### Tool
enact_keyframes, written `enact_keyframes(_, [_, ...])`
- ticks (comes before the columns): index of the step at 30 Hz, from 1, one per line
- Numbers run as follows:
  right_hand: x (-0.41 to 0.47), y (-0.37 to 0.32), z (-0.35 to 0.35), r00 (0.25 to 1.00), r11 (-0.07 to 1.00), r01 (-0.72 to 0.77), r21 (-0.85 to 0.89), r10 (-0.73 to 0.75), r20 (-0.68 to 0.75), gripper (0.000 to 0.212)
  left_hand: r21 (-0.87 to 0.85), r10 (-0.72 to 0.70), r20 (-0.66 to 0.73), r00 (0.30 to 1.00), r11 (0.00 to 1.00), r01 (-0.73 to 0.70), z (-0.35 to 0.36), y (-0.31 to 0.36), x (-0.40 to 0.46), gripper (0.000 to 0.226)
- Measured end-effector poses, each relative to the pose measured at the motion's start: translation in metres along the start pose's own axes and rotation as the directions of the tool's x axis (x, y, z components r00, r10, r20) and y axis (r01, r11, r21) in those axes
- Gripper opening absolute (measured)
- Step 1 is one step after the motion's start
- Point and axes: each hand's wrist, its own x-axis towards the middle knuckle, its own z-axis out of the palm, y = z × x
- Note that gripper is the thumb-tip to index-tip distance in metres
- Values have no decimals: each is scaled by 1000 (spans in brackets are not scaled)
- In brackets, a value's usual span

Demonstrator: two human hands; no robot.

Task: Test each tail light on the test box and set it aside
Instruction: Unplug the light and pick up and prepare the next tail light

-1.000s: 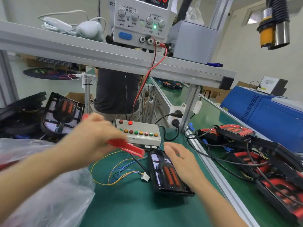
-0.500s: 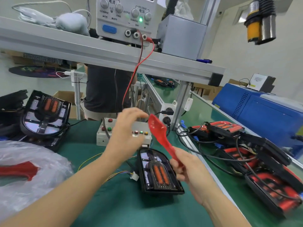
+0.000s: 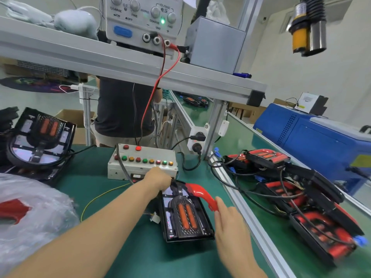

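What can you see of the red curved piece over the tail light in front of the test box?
The red curved lens strip looks like glossy moulded plastic, bent in an arc. It lies along the upper right edge of the black tail light on the green mat, just before the test box. The right hand holds its lower end; the left hand is at the light's far end, near the strip's other tip. Whether it is seated cannot be told.

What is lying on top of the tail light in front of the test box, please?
A curved red lens strip lies along the upper right edge of the tail light, held by the right hand. The left hand hides the top left corner.
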Motion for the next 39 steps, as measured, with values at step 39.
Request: enact_keyframes(39, [17, -3, -10, 771, 448, -526, 723, -108, 627, 37, -522, 71, 271, 960, 849, 85, -24, -6, -21, 64])
